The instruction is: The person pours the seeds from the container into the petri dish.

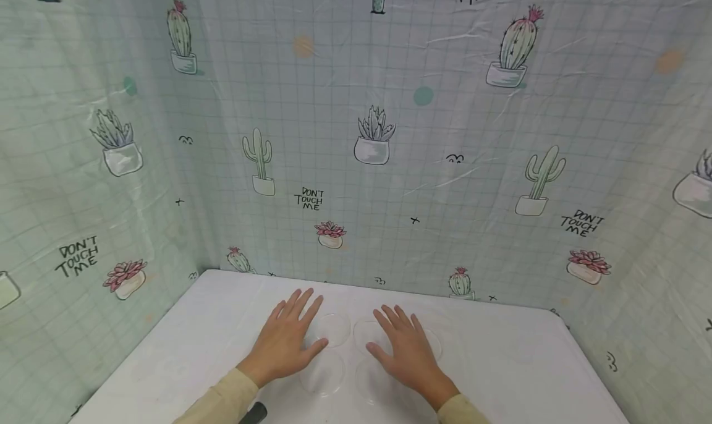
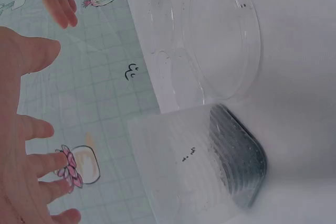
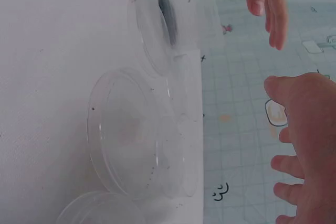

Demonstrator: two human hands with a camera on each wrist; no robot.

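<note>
My left hand (image 1: 282, 343) is held with spread fingers above the left part of the table. My right hand (image 1: 410, 353) hovers likewise over the right-hand dishes, and neither hand holds anything. Between and below them lie several clear, shallow round dishes, like petri dishes: a near-left dish (image 1: 324, 374), a far-left dish (image 1: 337, 329) and a near-right dish (image 1: 367, 384). The right wrist view shows one large clear dish (image 3: 128, 135) close up. A translucent box (image 2: 178, 166) with a dark, ribbed-looking base stands near the left hand; in the head view that hand seems to hide it.
The white table (image 1: 517, 356) has its far edge against a hanging sheet (image 1: 345, 102) printed with cacti, which also encloses both sides. A short dark object (image 1: 254, 413) shows beside the left sleeve at the bottom edge; its kind is unclear.
</note>
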